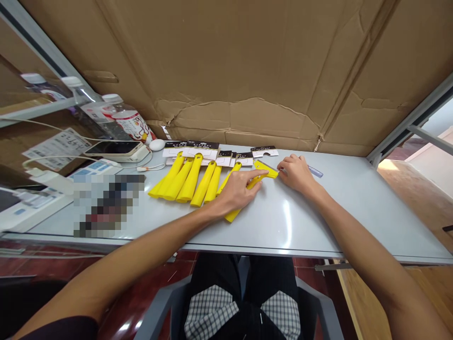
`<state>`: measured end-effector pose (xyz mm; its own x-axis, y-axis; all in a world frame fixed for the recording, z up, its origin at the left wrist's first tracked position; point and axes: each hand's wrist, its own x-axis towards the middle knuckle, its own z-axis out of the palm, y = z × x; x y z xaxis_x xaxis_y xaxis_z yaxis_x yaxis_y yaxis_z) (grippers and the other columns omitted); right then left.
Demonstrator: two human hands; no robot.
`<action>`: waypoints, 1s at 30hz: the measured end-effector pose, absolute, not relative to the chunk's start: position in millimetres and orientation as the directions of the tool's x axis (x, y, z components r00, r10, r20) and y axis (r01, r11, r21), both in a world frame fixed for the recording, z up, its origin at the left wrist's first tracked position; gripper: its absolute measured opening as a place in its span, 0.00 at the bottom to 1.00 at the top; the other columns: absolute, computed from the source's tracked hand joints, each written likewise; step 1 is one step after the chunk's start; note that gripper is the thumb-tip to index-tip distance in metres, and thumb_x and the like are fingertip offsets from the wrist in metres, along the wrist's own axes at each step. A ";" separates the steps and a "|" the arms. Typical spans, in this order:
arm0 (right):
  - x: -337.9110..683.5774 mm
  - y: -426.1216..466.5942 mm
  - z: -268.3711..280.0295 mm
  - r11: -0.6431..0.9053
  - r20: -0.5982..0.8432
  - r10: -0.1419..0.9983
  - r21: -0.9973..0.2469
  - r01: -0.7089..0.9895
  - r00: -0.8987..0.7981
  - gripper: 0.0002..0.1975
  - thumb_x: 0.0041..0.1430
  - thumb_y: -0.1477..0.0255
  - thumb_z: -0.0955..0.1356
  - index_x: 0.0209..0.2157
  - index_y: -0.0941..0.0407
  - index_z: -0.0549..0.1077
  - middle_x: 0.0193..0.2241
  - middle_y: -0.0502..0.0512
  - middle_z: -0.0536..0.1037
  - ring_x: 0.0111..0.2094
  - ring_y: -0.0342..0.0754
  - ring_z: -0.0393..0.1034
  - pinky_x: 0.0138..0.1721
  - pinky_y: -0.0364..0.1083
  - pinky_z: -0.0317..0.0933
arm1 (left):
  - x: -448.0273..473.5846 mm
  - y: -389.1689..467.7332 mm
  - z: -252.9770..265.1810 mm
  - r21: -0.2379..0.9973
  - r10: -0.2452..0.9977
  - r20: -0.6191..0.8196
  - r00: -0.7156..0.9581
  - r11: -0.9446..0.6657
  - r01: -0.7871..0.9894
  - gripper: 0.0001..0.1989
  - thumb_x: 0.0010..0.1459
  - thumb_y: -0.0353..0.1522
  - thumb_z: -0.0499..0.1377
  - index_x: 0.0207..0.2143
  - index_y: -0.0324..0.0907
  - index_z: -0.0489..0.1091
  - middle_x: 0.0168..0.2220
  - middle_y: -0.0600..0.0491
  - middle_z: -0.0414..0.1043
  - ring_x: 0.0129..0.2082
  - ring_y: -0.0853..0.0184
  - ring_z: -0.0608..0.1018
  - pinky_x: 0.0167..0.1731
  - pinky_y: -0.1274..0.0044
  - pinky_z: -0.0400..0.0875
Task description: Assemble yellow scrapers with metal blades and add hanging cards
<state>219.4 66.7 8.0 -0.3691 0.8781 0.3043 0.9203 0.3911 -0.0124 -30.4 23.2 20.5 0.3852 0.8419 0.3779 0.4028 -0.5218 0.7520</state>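
Note:
A yellow scraper with a wide flat head lies at a slant on the table, its handle end showing below my left hand. My left fingers are closed over its handle, with the index finger stretched along toward the head. At the right corner of the head is my right hand, its fingers bent and drawn together; whatever they pinch is hidden. Just right of that hand lies a small bluish-grey strip. Several more yellow handled tools with black-and-white cards rest in a row to the left.
A loose header card lies behind the scraper. Bottles, a phone, cables and white boxes crowd the left side. Cardboard walls off the back. A metal frame post rises at the right.

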 end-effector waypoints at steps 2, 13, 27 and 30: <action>220.0 65.6 9.0 0.387 0.314 0.878 -0.023 0.922 -0.361 0.14 0.69 0.75 0.65 0.43 0.57 0.83 0.42 0.63 0.85 0.47 0.60 0.69 0.44 0.56 0.49 | -30.7 23.3 21.6 0.769 0.851 0.369 0.373 -0.505 0.393 0.18 0.60 0.30 0.66 0.52 0.51 0.84 0.40 0.52 0.86 0.26 0.66 0.70 0.40 0.72 0.70; 245.9 66.2 10.7 0.395 0.455 0.844 -0.171 0.903 -0.283 0.11 0.65 0.73 0.67 0.38 0.54 0.83 0.38 0.59 0.86 0.44 0.59 0.72 0.46 0.56 0.52 | -30.5 35.5 7.7 0.989 0.916 0.109 0.385 -0.140 0.055 0.21 0.62 0.37 0.68 0.57 0.46 0.72 0.45 0.44 0.82 0.29 0.65 0.83 0.34 0.70 0.80; 243.9 59.7 14.6 0.482 0.536 0.812 -0.389 0.785 -0.232 0.09 0.65 0.70 0.69 0.36 0.51 0.83 0.38 0.56 0.85 0.43 0.57 0.75 0.50 0.57 0.64 | -26.0 33.9 5.1 0.935 0.857 -0.193 0.478 0.309 -0.176 0.27 0.60 0.37 0.71 0.56 0.49 0.63 0.46 0.41 0.84 0.35 0.57 0.86 0.35 0.65 0.81; 235.1 53.9 19.2 0.513 0.529 0.827 -0.576 0.636 -0.189 0.06 0.63 0.67 0.72 0.36 0.50 0.84 0.39 0.55 0.85 0.45 0.55 0.77 0.47 0.55 0.67 | -29.4 38.2 3.5 0.915 0.833 -0.245 0.496 0.368 -0.166 0.29 0.57 0.36 0.73 0.56 0.50 0.63 0.48 0.41 0.84 0.36 0.56 0.86 0.32 0.68 0.79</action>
<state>235.1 53.9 19.2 -0.1886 0.8273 0.5292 0.6359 0.5135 -0.5761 -29.4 38.2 3.5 0.4955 0.8335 -0.2446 -0.1665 0.3675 0.9150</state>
